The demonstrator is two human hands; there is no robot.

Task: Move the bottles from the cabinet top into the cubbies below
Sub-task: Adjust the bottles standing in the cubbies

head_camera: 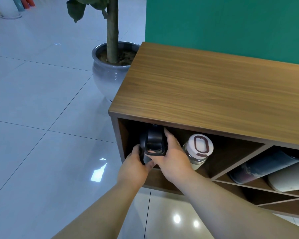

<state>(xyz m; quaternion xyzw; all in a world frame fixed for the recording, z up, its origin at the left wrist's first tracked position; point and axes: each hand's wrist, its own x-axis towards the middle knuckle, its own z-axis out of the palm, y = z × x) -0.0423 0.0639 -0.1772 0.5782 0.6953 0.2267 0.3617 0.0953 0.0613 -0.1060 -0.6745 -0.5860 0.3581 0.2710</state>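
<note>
A black bottle (153,142) with a handled lid stands at the mouth of the leftmost cubby of the wooden cabinet (214,94). My left hand (134,168) grips its left side low down. My right hand (173,156) wraps its right side, fingers reaching up past the lid. To the right in the same cubby stands a clear bottle with a white lid (198,150). A dark blue bottle (266,165) and a white bottle (290,178) lie in the slanted cubby further right. The cabinet top in view carries no bottles.
A large grey pot (107,75) holding a tree trunk stands on the floor just left of the cabinet. A green wall (231,23) rises behind the cabinet. Glossy pale floor tiles (41,118) spread out to the left.
</note>
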